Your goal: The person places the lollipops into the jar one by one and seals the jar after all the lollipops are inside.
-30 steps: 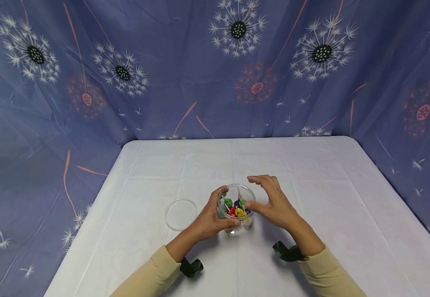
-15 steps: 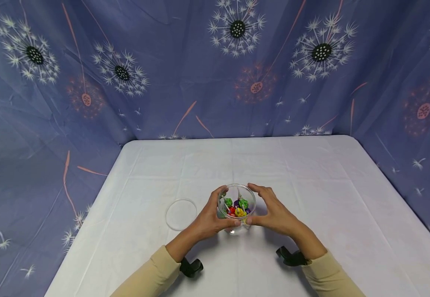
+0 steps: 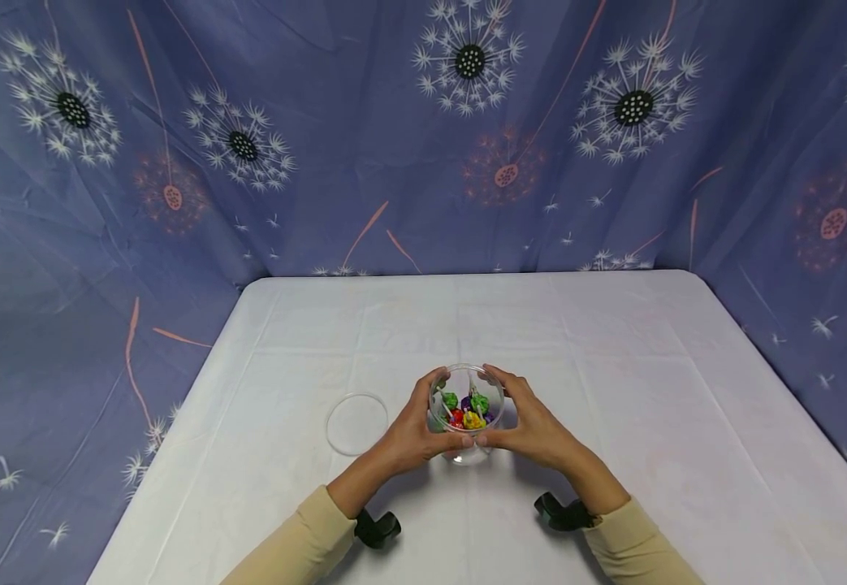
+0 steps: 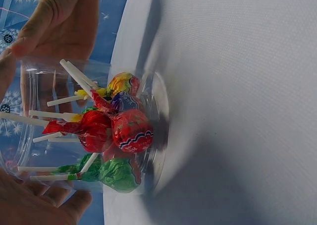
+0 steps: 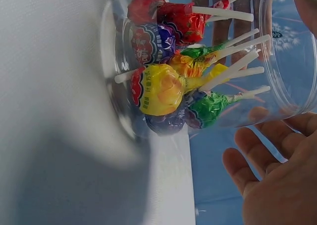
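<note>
A clear round jar (image 3: 468, 456) without a lid on it stands on the white-covered table, between both hands. Inside lie several wrapped lollipops (image 3: 473, 419) in red, green, yellow and purple; their white sticks show through the wall in both wrist views. My left hand (image 3: 412, 431) grips the jar's left side, thumb at the front below the rim. From the right, my right hand (image 3: 536, 422) holds it the same way, the two thumb tips close together. In the right wrist view a yellow lollipop (image 5: 159, 90) is nearest; in the left wrist view, a red lollipop (image 4: 132, 132).
A clear round lid (image 3: 329, 426) lies flat on the table (image 3: 576, 349), left of the jar and close to the left forearm. Each wrist wears a black camera mount (image 3: 377, 530). A blue curtain (image 3: 365, 162) with dandelion prints hangs around the table's back and sides.
My right hand, raised with fingers spread over the jar's right rim, has come down and now grips the jar's side. The left hand and jar have stayed in place.
</note>
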`<action>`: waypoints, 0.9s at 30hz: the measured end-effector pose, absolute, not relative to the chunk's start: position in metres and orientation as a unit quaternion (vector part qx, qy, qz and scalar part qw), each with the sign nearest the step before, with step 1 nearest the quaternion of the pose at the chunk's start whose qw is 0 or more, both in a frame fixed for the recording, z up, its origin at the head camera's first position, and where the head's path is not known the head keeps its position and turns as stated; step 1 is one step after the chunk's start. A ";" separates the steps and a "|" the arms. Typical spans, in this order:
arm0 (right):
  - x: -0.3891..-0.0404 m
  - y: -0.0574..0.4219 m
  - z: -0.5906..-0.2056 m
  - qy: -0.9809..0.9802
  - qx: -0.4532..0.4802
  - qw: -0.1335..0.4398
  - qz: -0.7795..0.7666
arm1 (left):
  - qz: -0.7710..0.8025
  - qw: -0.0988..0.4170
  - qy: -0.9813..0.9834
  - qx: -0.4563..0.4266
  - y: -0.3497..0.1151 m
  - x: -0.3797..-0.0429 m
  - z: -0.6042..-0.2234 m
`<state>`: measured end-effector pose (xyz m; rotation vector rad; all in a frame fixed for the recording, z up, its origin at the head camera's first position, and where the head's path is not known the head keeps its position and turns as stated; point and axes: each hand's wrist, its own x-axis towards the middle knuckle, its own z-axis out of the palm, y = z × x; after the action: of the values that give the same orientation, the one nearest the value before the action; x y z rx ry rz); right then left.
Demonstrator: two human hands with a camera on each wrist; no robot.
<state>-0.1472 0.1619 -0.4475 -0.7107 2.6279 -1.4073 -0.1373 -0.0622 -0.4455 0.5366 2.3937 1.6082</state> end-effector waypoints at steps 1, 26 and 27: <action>-0.147 0.162 -0.448 0.856 -0.231 0.038 -0.460 | 0.544 0.104 0.813 0.182 -0.062 -0.137 -0.445; -0.147 0.162 -0.448 0.852 -0.226 0.039 -0.470 | 0.360 0.032 0.926 0.112 -0.137 -0.134 -0.431; -0.147 0.162 -0.448 0.853 -0.226 0.039 -0.469 | 0.346 0.026 0.931 0.114 -0.142 -0.134 -0.432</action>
<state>-0.1474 0.1621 -0.4482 -0.6918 2.6148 -1.4379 -0.1339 -0.1417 -0.4324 0.3510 2.8769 1.0701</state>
